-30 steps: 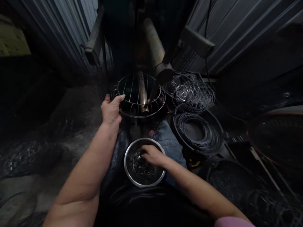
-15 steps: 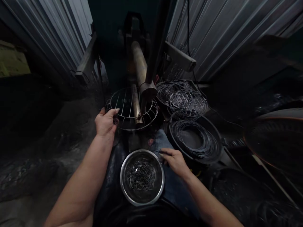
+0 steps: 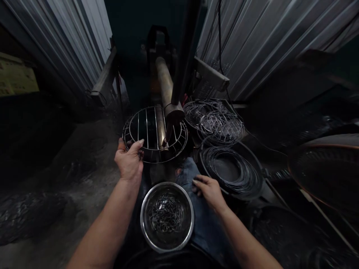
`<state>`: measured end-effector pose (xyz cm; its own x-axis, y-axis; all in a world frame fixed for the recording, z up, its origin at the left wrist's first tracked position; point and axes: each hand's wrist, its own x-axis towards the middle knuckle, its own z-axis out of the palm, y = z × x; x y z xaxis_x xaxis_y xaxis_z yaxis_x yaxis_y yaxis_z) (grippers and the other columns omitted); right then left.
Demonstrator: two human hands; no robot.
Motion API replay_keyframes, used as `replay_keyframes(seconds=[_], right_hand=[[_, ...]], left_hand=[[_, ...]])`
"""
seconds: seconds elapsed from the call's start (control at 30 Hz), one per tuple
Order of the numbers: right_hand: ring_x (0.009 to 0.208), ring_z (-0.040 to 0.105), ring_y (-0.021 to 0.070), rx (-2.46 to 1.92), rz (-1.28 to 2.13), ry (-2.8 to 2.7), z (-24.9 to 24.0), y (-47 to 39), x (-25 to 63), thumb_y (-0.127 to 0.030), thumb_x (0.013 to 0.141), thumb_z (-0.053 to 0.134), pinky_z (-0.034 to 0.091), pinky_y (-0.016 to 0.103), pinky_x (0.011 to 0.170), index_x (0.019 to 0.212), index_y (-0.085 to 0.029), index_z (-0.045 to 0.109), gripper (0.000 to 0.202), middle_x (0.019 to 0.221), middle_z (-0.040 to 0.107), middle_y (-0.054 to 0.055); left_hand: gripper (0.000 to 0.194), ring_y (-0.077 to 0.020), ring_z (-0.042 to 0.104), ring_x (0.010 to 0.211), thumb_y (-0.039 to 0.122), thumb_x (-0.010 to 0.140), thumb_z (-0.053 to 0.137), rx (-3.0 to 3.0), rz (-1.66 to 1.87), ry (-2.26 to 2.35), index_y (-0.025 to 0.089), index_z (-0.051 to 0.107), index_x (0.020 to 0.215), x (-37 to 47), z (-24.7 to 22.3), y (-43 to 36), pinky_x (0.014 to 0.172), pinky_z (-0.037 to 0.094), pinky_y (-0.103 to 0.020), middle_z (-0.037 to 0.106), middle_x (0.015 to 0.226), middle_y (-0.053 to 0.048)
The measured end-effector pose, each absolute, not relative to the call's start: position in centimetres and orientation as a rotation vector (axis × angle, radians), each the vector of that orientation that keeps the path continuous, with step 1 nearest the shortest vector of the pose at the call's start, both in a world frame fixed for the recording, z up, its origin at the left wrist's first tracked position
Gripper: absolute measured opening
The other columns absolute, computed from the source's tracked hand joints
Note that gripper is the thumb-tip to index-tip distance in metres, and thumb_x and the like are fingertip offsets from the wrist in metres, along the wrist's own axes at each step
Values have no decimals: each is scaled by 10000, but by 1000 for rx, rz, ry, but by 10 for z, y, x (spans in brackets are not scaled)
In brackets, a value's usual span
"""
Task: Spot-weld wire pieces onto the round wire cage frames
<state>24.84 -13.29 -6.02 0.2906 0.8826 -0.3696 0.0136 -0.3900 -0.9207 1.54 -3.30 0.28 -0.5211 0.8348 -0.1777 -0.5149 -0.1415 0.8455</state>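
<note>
My left hand [image 3: 129, 158] grips the near left rim of a round wire rack [image 3: 138, 127], thumb on top and fingers underneath. The rack's parallel bars lie around a lower metal rod [image 3: 160, 129], below the rounded end of a thicker machine arm [image 3: 166, 80]. Over the jeans leg [image 3: 188, 173], my right hand [image 3: 207, 189] has its thumb and fingertips pressed together; whatever is in them is too small to make out. Just left of it, a steel bowl [image 3: 144, 220] holds many short bits of wire [image 3: 166, 213].
To the right, a dark pan [image 3: 259, 160] holds a coil of wire [image 3: 248, 173]. Behind it lie stacked wire racks [image 3: 221, 125]. A copper-rimmed round basket [image 3: 322, 147] stands far right. A dark upright bar [image 3: 185, 48] rises beside the machine arm. Corrugated metal sheets [image 3: 252, 45] flank both sides.
The rack has turned and tipped, showing more of its round face and straighter bars. My left hand shifted slightly right and nearer with it. The right hand stays pinched beside the bowl.
</note>
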Motion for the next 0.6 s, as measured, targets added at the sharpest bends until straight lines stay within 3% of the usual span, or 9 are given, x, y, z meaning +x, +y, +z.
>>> replay_keyframes(seconds=[0.1, 0.23, 0.4, 0.5, 0.6], right_hand=[[450, 564, 177, -1769, 1092, -1061, -79, -137, 251, -423, 644, 683, 434, 288, 446, 824, -140, 720, 338, 496, 604, 17], [489, 583, 181, -1817, 956, -1240, -83, -139, 254, -372, 702, 594, 493, 332, 537, 864, -165, 729, 295, 659, 675, 49], [638, 601, 193, -1713, 780, -1562, -43, -131, 249, -301, 753, 571, 488, 327, 636, 763, -192, 742, 204, 675, 638, 51], [692, 603, 164, -1513, 705, -1552, -16, -115, 227, -305, 806, 591, 497, 291, 681, 810, -204, 747, 185, 737, 639, 39], [611, 600, 135, -1348, 781, -1341, -6, -94, 194, -346, 830, 599, 520, 266, 591, 888, -200, 731, 205, 766, 648, 26]], left_hand=[[483, -62, 471, 522, 192, 469, 816, 405, 1810, 1149, 201, 491, 826, 16, 5, -35, 463, 345, -203, 492, 723, 74], [485, -67, 488, 538, 193, 476, 817, 407, 1823, 1153, 203, 514, 855, 15, 3, -34, 476, 357, -201, 509, 737, 70], [497, -61, 481, 537, 179, 468, 823, 404, 1836, 1108, 204, 519, 860, 15, 3, -35, 478, 357, -199, 502, 739, 72], [475, -58, 480, 546, 165, 479, 815, 412, 1841, 1103, 200, 520, 850, 20, 5, -37, 481, 361, -200, 492, 746, 73], [474, -56, 477, 548, 157, 469, 815, 398, 1846, 1116, 196, 524, 842, 24, 7, -38, 474, 356, -202, 491, 759, 72]])
